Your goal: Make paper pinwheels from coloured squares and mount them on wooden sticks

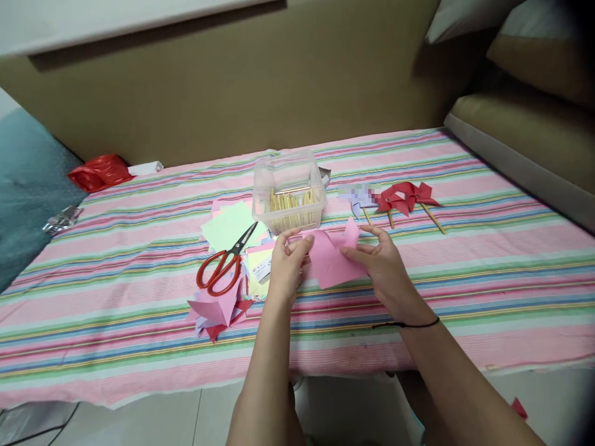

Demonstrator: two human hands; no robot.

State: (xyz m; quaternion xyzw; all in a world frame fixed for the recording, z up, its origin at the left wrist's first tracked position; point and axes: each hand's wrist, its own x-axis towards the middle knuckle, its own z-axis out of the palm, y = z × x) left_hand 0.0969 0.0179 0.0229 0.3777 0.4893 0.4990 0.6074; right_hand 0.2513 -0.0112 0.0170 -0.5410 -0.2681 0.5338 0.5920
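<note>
A pink paper sheet [332,266] with cut slits is held up over the striped cloth, between both hands. My left hand [292,260] pinches its left edge between thumb and fingers. On the other side my right hand [374,257] grips the right part, where one flap stands up. Just left of my left hand lie red-handled scissors [225,263], partly on a stack of pale green paper [230,226]. Beyond the hands stands a clear plastic box [289,192] of thin wooden sticks [292,207].
Red paper pinwheels [406,198] and a lilac pinwheel [360,201], on sticks, lie at the right. Folded pink and red paper pieces [220,310] sit below the scissors. A red plastic bag [101,173] rests at the far left. Cushions [530,118] border the right side.
</note>
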